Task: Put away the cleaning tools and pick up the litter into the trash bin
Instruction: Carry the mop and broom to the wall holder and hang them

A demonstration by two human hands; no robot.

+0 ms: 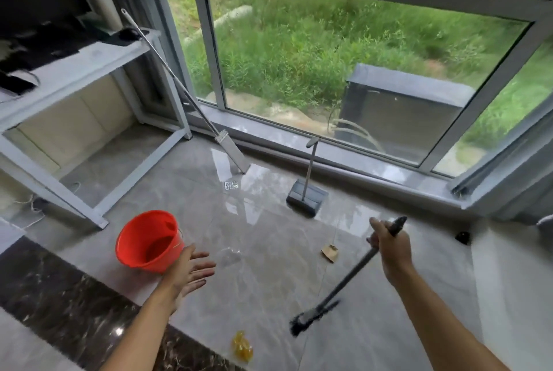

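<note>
My right hand grips the upper handle of a black broom, whose bristles rest on the grey tile floor near me. My left hand hovers open, palm up, beside an orange bucket standing on the floor. A flat mop leans against the white shelf unit and window frame. A dark dustpan with an upright handle stands by the window sill. Litter lies on the floor: a yellow wrapper, a brown paper scrap, a clear plastic piece and a blister pack.
A white shelf unit with dark items on top fills the left side. The large window and its grey sill close off the far side. A dark marble strip crosses the floor at lower left. A small black object sits at right.
</note>
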